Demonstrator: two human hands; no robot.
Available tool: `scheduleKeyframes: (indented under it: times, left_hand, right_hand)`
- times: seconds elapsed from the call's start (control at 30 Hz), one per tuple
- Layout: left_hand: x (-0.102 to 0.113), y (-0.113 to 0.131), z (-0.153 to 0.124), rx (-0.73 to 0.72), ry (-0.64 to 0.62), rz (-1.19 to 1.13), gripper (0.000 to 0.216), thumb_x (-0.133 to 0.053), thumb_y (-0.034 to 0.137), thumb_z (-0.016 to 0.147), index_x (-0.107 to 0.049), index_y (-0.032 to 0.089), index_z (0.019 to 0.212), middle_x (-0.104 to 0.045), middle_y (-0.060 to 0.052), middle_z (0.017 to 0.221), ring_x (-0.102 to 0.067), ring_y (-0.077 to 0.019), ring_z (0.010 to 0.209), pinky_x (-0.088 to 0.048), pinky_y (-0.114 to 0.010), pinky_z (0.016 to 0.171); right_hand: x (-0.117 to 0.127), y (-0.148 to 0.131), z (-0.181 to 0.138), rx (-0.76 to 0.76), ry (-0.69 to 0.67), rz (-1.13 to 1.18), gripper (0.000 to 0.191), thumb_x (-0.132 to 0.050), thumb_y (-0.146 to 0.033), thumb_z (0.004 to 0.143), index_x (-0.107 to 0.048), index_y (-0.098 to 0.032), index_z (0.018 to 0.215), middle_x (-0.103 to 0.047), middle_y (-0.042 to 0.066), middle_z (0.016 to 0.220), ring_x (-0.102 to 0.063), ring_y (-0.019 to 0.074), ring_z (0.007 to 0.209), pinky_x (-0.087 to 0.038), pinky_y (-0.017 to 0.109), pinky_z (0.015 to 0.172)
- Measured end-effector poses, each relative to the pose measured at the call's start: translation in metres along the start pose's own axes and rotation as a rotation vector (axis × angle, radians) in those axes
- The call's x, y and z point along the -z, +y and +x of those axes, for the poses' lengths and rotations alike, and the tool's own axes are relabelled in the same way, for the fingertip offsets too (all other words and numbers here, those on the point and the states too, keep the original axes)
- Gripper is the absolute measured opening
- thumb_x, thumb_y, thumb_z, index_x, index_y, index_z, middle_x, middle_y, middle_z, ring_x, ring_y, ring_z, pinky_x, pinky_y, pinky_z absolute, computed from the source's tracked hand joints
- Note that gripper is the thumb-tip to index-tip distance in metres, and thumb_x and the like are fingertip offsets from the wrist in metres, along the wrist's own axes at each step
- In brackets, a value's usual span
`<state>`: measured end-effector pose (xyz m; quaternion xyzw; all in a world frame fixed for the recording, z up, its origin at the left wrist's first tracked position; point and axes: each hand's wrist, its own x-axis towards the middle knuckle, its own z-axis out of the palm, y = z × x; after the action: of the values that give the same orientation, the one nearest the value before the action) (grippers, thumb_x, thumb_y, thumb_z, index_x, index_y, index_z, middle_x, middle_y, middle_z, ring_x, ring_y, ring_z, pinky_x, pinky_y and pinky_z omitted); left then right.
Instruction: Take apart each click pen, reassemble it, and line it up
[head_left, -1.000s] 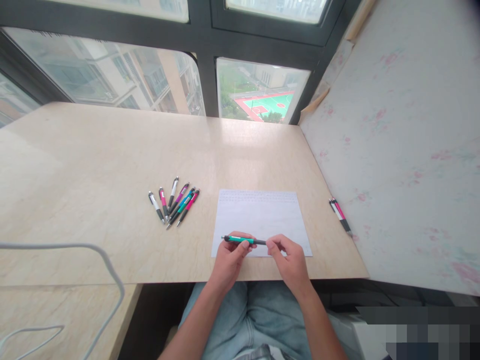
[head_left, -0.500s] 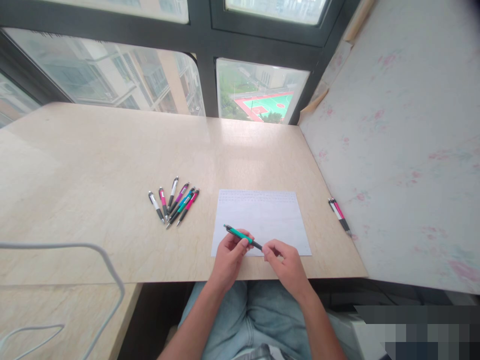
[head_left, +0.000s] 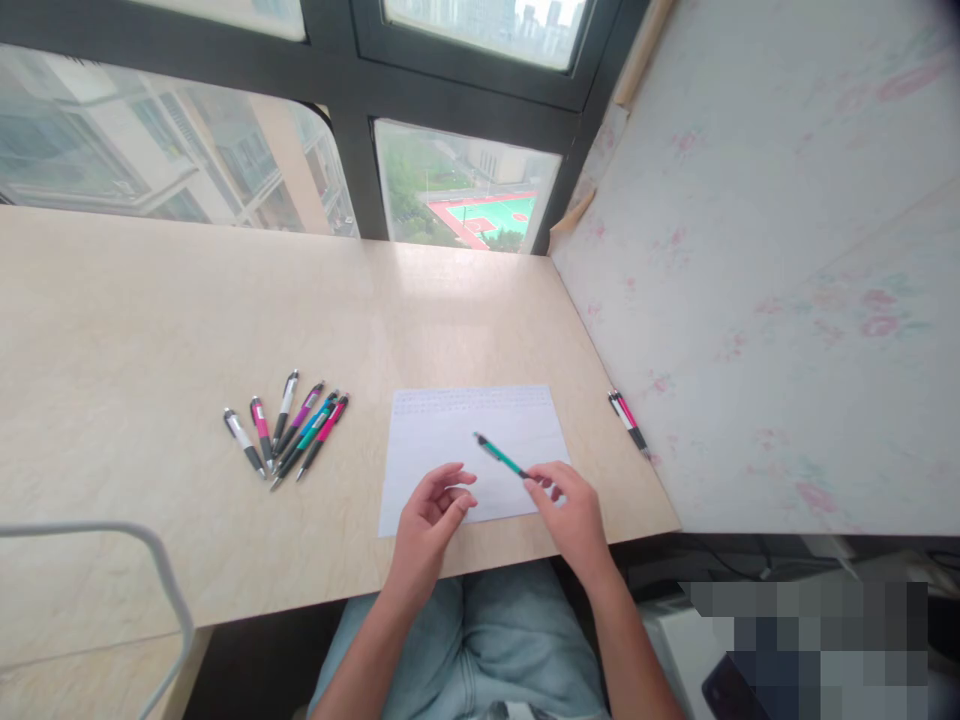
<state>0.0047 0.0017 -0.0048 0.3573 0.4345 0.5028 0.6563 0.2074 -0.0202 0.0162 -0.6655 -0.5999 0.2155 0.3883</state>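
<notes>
One green pen [head_left: 502, 457] juts leftward from the right hand [head_left: 573, 508].

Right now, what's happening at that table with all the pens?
A person's right hand pinches a slim green-and-black pen by its black end, above a white paper sheet with small rows of marks along its far edge. The left hand is half-open, holding nothing. A cluster of mixed-colour pens lies on the beige table to the left; two more pens lie beside the flowered wall.
</notes>
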Motion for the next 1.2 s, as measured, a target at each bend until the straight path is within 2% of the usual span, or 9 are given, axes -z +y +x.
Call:
scheduleKeyframes:
  times: [0.07, 0.13, 0.23, 0.37, 0.47, 0.6, 1.07, 1.2]
  left_hand:
    - [0.000, 0.001, 0.000, 0.004, 0.003, -0.002, 0.035, -0.076, 0.028, 0.080, -0.065, 0.022, 0.113, -0.071, -0.006, 0.104, -0.064, -0.0155, 0.080, -0.049, -0.029, 0.077]
    - [0.000, 0.003, 0.000, 0.014, 0.008, 0.004, 0.032, -0.076, 0.028, 0.080, -0.066, 0.022, 0.109, -0.071, -0.006, 0.102, -0.064, -0.0158, 0.080, -0.049, -0.029, 0.078]
    - [0.001, 0.004, 0.000, 0.027, 0.012, 0.023, 0.028, -0.076, 0.029, 0.079, -0.068, 0.020, 0.104, -0.072, -0.007, 0.098, -0.065, -0.0175, 0.082, -0.050, -0.030, 0.079]
    - [0.001, 0.004, 0.000, 0.038, 0.027, 0.022, 0.027, -0.078, 0.032, 0.077, -0.069, 0.019, 0.100, -0.072, -0.007, 0.094, -0.065, -0.0184, 0.082, -0.050, -0.031, 0.077]
    - [0.001, 0.005, 0.000, 0.045, 0.038, -0.010, 0.028, -0.078, 0.034, 0.077, -0.070, 0.019, 0.099, -0.071, -0.007, 0.091, -0.064, -0.0174, 0.081, -0.049, -0.030, 0.076]
    - [0.000, 0.007, 0.000, 0.062, 0.033, -0.069, 0.027, -0.076, 0.037, 0.079, -0.071, 0.018, 0.098, -0.071, -0.007, 0.091, -0.062, -0.0153, 0.079, -0.048, -0.028, 0.076]
    - [0.002, 0.004, 0.000, 0.086, 0.012, -0.132, 0.024, -0.073, 0.035, 0.082, -0.071, 0.018, 0.098, -0.071, -0.008, 0.091, -0.061, -0.0167, 0.079, -0.047, -0.029, 0.075]
    - [0.001, 0.006, -0.003, 0.070, 0.010, -0.157, 0.023, -0.075, 0.034, 0.081, -0.071, 0.018, 0.098, -0.071, -0.007, 0.090, -0.061, -0.0157, 0.077, -0.047, -0.028, 0.073]
  right_hand:
    - [0.022, 0.028, 0.004, -0.119, 0.172, -0.094, 0.020, -0.059, -0.032, 0.089, -0.072, -0.017, 0.092, -0.071, 0.008, 0.088, -0.062, 0.0200, 0.075, -0.048, 0.030, 0.062]
    - [0.044, 0.055, 0.009, -0.174, 0.335, -0.262, 0.024, -0.059, -0.035, 0.087, -0.073, -0.015, 0.090, -0.071, 0.010, 0.090, -0.060, 0.0218, 0.076, -0.047, 0.032, 0.063]
    - [0.065, 0.081, 0.017, -0.211, 0.465, -0.502, 0.025, -0.059, -0.032, 0.086, -0.075, -0.014, 0.089, -0.071, 0.012, 0.089, -0.058, 0.0241, 0.079, -0.043, 0.035, 0.069]
    - [0.068, 0.091, 0.025, -0.305, 0.485, -0.672, 0.028, -0.055, -0.029, 0.087, -0.076, -0.016, 0.099, -0.070, 0.012, 0.099, -0.056, 0.0220, 0.077, -0.034, 0.032, 0.061]
    - [0.063, 0.094, 0.028, -0.374, 0.478, -0.738, 0.028, -0.055, -0.029, 0.086, -0.077, -0.018, 0.100, -0.068, 0.012, 0.098, -0.052, 0.0186, 0.069, -0.028, 0.030, 0.058]
    - [0.060, 0.100, 0.032, -0.417, 0.533, -0.770, 0.028, -0.055, -0.029, 0.086, -0.078, -0.018, 0.098, -0.067, 0.011, 0.097, -0.049, 0.0172, 0.065, -0.024, 0.030, 0.057]
    - [0.054, 0.102, 0.042, -0.386, 0.650, -0.797, 0.027, -0.056, -0.029, 0.084, -0.078, -0.019, 0.097, -0.069, 0.012, 0.097, -0.050, 0.0165, 0.061, -0.020, 0.032, 0.053]
    - [0.057, 0.102, 0.038, -0.336, 0.674, -0.772, 0.028, -0.056, -0.028, 0.083, -0.077, -0.019, 0.099, -0.070, 0.012, 0.098, -0.055, 0.0203, 0.068, -0.023, 0.032, 0.054]
